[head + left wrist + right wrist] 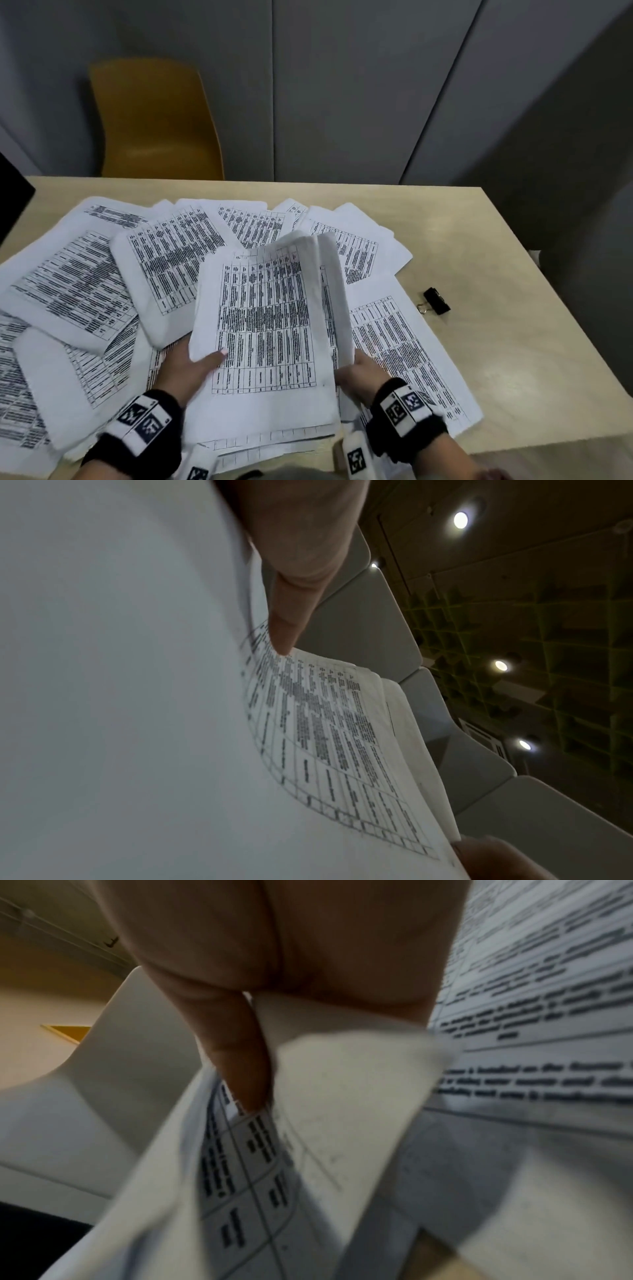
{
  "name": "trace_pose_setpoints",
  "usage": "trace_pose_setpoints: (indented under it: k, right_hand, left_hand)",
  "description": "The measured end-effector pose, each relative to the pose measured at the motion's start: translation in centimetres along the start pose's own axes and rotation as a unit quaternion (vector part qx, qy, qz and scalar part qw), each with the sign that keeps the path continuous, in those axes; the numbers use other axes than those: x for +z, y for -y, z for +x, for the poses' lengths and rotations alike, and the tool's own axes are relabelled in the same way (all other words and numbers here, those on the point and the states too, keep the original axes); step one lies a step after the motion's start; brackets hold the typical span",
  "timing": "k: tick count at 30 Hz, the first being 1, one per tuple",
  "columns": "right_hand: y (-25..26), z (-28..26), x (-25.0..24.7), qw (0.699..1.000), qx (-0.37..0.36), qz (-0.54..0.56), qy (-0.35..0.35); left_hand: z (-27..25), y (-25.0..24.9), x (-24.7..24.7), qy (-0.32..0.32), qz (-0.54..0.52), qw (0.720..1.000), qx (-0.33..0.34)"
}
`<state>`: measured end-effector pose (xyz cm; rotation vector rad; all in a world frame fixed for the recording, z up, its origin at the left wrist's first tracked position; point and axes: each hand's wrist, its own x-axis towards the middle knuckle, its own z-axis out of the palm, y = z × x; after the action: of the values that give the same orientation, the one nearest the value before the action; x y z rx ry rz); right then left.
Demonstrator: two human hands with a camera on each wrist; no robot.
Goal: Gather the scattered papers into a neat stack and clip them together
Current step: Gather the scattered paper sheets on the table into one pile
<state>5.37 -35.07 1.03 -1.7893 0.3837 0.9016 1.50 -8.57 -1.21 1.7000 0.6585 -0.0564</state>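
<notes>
Stack (263, 329) lengthwise away, far edge raised

No wording can be read anywhere. The papers (263, 308) carry printed tables, blurred to dark bars in every view. The wrist bands (407, 407) at five and seven o'clock bear black-and-white square code markers, without letters.

Head view evenly lit from overhead, soft, w/ a pale glare patch on the table (507, 373) at right; wide-angle bend at the edges, corners darker, sheet text smeared. Left wrist view dim; ceiling spotlights (460, 520) blow out as bright dots, near paper (103, 696) a grey out-of-focus blur. Right wrist view soft all over; printed lines (534, 1080) motion-blurred, bottom-left corner black.
</notes>
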Motion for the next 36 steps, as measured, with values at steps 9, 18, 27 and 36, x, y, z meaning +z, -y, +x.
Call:
trace_pose_setpoints:
  k: [9, 18, 27, 36]
  right_hand:
    - [-0.1, 0.7, -2.9, 0.984, -0.148, -0.045, -0.086]
    - [-3.2, 0.5, -9.2, 0.892, 0.040, -0.243, -0.378]
    - [-2.4, 1.5, -8.6, 0.951, 0.013, -0.167, -0.262]
    - [0.7, 2.2, -6.7, 0.953, -0.024, -0.037, -0.298]
  left_hand:
    - [0.6, 1.0, -1.0, 0.002, -0.023, 0.999, -0.047]
    - [1.3, 2.5, -1.1, -0.036, 0.054, 0.997, -0.041]
    - [0.8, 2.5, -1.3, -0.027, 0.011, 0.998, -0.063]
    - [0.1, 2.6, -1.8, -0.012, -0.041, 0.993, -0.109]
